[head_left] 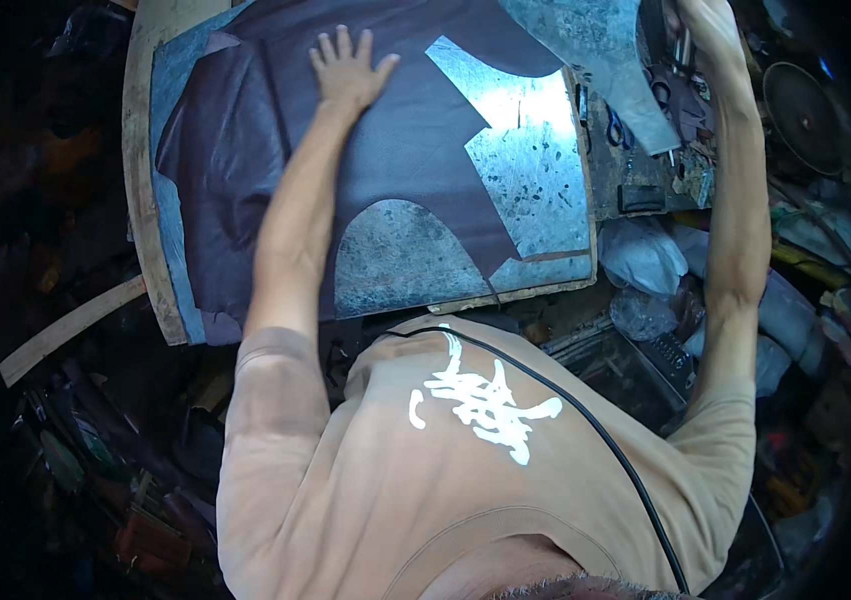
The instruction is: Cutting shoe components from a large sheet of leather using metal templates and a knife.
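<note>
A large dark maroon sheet of leather [426,140] with cut-out edges is spread over a metal-topped work board [536,190]. My left hand [348,72] lies flat on the leather near the far side, its fingers spread and nothing in them. At the far right, my right hand [714,35] reaches over the side bench, close to a shiny metal object [684,50]. Its fingers run out past the top edge, so what they hold, if anything, is hidden. A grey curved flat piece [636,95] reaches from the leather's far edge toward the side bench.
Blue-handled scissors [618,128] and a dark block [642,198] lie on the side bench [611,180]. Clear plastic bags [641,255] sit below it. A round disc [804,118] stands at the right. A wooden strip [71,328] juts out at the left.
</note>
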Tool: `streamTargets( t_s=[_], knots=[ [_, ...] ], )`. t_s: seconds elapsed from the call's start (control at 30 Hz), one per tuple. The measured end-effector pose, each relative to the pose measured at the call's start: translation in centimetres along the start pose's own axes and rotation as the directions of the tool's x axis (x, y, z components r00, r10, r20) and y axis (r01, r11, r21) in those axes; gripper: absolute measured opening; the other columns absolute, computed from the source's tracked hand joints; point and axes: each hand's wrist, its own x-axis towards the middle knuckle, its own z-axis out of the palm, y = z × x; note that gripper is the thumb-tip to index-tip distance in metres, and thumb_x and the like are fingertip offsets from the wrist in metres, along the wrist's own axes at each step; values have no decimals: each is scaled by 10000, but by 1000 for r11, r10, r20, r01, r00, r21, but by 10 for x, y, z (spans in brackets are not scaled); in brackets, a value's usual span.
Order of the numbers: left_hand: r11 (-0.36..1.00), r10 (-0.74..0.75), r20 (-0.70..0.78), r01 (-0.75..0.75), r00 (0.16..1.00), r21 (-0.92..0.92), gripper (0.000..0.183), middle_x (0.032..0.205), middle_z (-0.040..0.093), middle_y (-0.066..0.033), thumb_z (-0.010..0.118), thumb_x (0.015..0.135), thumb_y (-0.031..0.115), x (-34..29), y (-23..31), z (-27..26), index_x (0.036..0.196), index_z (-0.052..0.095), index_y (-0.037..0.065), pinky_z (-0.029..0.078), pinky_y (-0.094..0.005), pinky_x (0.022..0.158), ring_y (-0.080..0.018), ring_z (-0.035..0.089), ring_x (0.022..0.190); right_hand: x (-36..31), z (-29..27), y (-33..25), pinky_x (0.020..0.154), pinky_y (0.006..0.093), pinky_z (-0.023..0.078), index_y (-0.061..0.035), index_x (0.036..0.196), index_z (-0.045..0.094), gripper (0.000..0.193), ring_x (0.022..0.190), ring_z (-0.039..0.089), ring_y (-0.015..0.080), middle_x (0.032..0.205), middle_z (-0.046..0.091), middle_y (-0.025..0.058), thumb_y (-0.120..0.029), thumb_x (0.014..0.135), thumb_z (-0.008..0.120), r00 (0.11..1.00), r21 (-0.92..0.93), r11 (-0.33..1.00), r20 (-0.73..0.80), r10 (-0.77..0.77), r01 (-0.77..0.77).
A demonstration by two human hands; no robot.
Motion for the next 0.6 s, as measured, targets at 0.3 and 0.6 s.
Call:
streamTargets(
  t_s=[0.3, 0.6],
  knots=[
    [915, 315, 114, -270, 942, -301, 756, 1546, 244, -180, 313, 934, 637, -124, 102, -56, 1454, 374, 92, 127, -503, 1166, -371, 177, 1439, -99, 17, 1, 514, 277, 418, -92, 825, 607, 103, 609, 582, 148, 751, 613, 39, -130, 895, 672, 919, 877, 467, -82, 386, -118],
    [887, -191, 203, 80, 960, 454, 687, 1543, 264, -167, 318, 949, 617, -164, -157, -117, 1454, 400, 159, 116, -507, 1164, -369, 163, 1444, -126, 116, -81, 391, 280, 432, -106, 910, 576, 152, 540, 623, 156, 682, 596, -11, -222, 881, 669, 775, 957, 285, -217, 594, 49]
  ],
)
